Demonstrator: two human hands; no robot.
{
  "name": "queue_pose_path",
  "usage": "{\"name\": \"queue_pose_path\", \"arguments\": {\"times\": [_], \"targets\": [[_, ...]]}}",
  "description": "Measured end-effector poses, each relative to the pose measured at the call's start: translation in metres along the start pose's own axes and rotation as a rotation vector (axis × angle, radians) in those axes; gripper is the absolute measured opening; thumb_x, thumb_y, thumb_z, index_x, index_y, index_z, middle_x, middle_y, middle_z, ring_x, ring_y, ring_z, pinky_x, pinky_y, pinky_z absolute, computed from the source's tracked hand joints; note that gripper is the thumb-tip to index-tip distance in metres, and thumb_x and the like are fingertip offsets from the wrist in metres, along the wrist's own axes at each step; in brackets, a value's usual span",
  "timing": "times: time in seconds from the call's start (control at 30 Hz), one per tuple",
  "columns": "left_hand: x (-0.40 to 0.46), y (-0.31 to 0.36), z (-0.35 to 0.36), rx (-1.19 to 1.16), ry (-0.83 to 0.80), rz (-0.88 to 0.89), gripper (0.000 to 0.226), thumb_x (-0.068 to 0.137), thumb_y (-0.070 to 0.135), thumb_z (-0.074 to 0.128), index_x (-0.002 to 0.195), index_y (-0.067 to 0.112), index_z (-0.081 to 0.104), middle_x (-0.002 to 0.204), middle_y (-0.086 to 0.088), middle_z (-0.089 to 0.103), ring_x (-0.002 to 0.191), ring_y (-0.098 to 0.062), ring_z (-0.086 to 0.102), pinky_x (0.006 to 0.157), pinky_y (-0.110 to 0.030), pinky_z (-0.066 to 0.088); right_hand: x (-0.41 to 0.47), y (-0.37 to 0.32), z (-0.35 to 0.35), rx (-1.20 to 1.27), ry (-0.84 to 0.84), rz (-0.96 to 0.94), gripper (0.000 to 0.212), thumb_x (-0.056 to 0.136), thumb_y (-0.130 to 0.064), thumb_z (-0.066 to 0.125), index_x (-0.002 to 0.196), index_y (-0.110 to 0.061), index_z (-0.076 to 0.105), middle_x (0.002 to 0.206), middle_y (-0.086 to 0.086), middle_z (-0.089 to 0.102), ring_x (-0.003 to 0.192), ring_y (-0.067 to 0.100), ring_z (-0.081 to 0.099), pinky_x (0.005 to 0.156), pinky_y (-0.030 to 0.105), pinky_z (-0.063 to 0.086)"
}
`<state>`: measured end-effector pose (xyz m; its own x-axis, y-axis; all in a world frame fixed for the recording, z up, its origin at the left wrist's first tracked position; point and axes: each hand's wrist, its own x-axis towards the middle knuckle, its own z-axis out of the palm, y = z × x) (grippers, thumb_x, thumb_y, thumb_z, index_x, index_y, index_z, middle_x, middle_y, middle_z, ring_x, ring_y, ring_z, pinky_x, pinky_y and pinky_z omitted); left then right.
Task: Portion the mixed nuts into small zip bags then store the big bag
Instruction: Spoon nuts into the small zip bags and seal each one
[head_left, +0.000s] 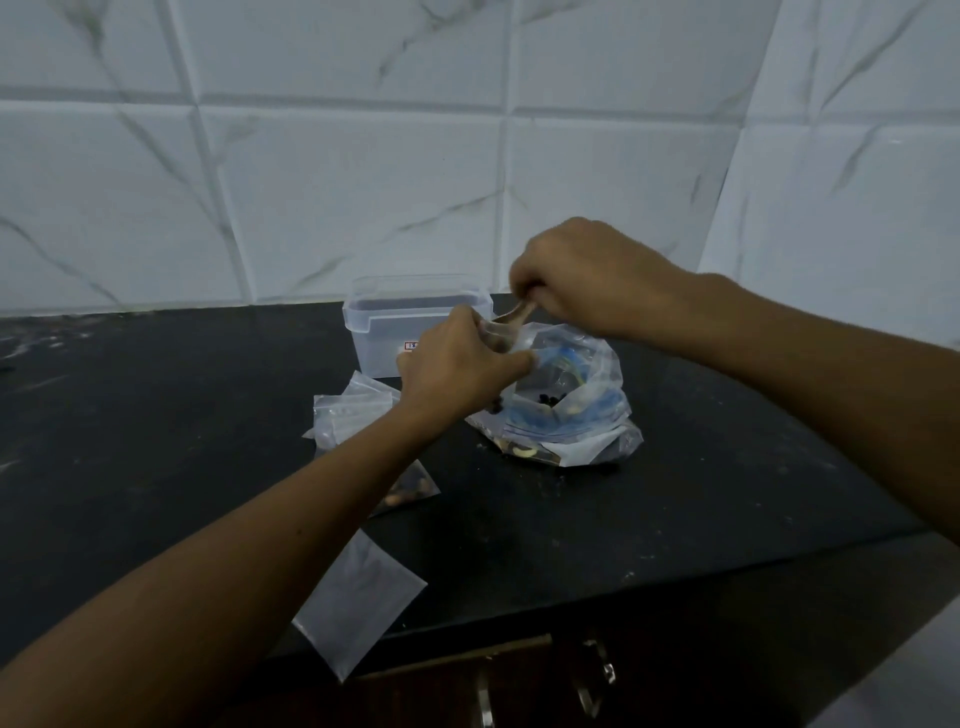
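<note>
The big clear bag of mixed nuts (566, 410) stands open on the black counter (675, 493), dark and pale nuts showing inside. My left hand (457, 364) grips a small zip bag (501, 338) just above the big bag's mouth. My right hand (587, 275) holds a small wooden spoon (514, 313) that points down into the small bag. A filled small bag of nuts (410, 488) lies partly under my left forearm. An empty small bag (358, 587) lies at the counter's front edge.
A clear plastic container (410, 322) without a lid stands behind my hands against the tiled wall. A loose pile of empty small bags (348, 410) lies left of the big bag. Drawer handles (597, 675) show below the counter edge.
</note>
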<state>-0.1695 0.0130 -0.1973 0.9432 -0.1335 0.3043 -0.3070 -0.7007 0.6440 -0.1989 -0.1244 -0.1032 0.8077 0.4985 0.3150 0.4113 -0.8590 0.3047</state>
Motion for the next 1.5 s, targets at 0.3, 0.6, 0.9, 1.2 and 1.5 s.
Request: {"name": "queue_pose_path", "arguments": {"times": [0.3,0.6,0.9,1.2,1.5], "targets": [[0.007,-0.009,-0.005,-0.189,0.017,-0.069,0.051,0.071,0.058,0.072,0.097,0.016,0.058,0.085,0.001,0.062,0.081,-0.017,0.060,0.072,-0.037,0.052,-0.020,-0.003,-0.001,-0.431,0.387,-0.260,0.019,0.082,0.005,0.047,0.071,-0.002,0.060,0.065,0.012,0.055,0.060,0.026,0.049,0.051,0.032,0.031],[0.000,-0.013,-0.016,-0.172,0.103,0.078,0.056,0.077,0.053,0.072,0.115,0.017,0.054,0.090,0.006,0.059,0.083,-0.012,0.058,0.074,-0.033,0.053,-0.027,0.031,0.051,0.200,-0.264,0.484,0.014,0.083,-0.007,0.058,0.085,-0.013,0.071,0.084,0.010,0.070,0.069,0.023,0.066,0.068,0.037,0.056],[-0.007,-0.008,-0.019,-0.271,0.120,0.115,0.057,0.078,0.051,0.073,0.118,0.017,0.054,0.094,0.009,0.062,0.085,-0.005,0.059,0.075,-0.026,0.052,-0.023,0.022,0.083,0.120,-0.376,0.484,0.020,0.089,-0.032,0.057,0.098,-0.017,0.068,0.079,0.002,0.059,0.071,0.021,0.058,0.064,0.030,0.045],[-0.008,-0.005,-0.016,-0.255,0.278,0.131,0.056,0.078,0.052,0.072,0.115,0.017,0.049,0.089,0.005,0.059,0.077,-0.007,0.057,0.065,-0.029,0.050,-0.009,-0.022,0.009,1.030,-0.063,0.492,0.044,0.083,-0.054,0.063,0.090,-0.012,0.070,0.082,0.003,0.073,0.073,0.012,0.072,0.065,0.027,0.059],[-0.010,-0.011,-0.017,-0.170,0.316,0.117,0.058,0.081,0.053,0.069,0.118,0.014,0.048,0.098,0.001,0.059,0.089,-0.016,0.057,0.072,-0.032,0.051,0.007,-0.036,0.021,0.880,0.058,0.551,0.009,0.084,-0.014,0.067,0.080,-0.009,0.073,0.079,0.010,0.073,0.074,0.018,0.071,0.062,0.027,0.058]]}}
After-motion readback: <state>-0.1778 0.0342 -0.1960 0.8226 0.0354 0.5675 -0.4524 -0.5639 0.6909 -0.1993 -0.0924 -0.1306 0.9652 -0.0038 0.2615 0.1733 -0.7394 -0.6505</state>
